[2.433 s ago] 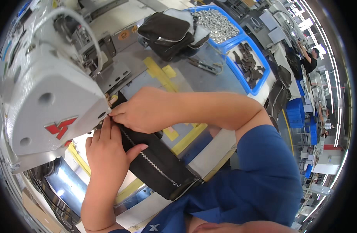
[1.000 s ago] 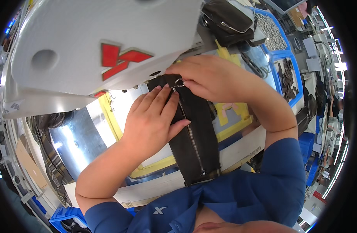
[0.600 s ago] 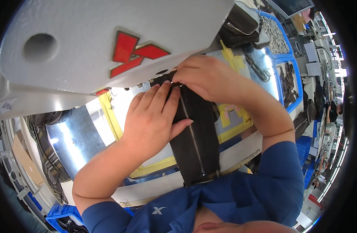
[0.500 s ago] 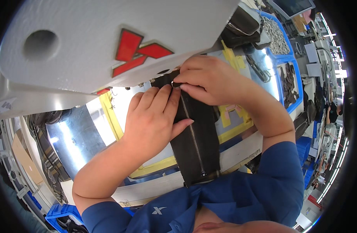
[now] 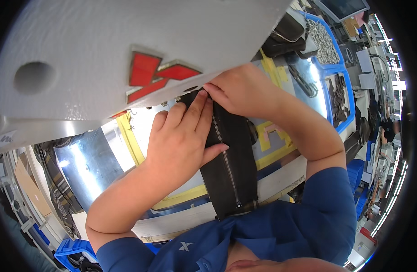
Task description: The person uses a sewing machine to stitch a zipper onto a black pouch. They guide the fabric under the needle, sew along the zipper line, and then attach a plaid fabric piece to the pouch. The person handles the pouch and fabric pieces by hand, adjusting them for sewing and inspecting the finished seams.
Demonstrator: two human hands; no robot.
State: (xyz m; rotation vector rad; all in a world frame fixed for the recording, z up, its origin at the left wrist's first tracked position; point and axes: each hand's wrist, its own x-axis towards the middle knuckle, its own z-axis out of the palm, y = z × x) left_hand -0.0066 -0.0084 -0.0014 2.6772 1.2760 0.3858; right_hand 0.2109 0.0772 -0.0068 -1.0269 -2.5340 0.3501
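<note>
A long black panel [image 5: 240, 158] of fabric or leather, with a metal zipper [image 5: 226, 156] down its length, runs from under a light grey machine head [image 5: 90, 27] toward my body. My left hand [image 5: 179, 136] lies on its left side, open, fingers stretched flat toward the far end and thumb across the zipper. At that far end, my right hand [image 5: 244, 90] is closed, thumb and fingers drawn together close to the machine's lower edge. What its fingertips hold is hidden there. The zipper slider [image 5: 238, 204] sits at the near end.
Yellow tape [image 5: 129, 138] marks the shiny metal work surface [image 5: 88, 158]. To the right, a blue tray [image 5: 351, 97] holds small metal parts and dark pieces. Black pouches [image 5: 285, 36] lie behind my right hand. Striped dark cloth [image 5: 59, 181] hangs at the left.
My right hand has shifted slightly toward the far end, and its fingertips are now less visible beside the machine. The left fingers stretch a little farther forward. My view of the machine has shifted slightly.
</note>
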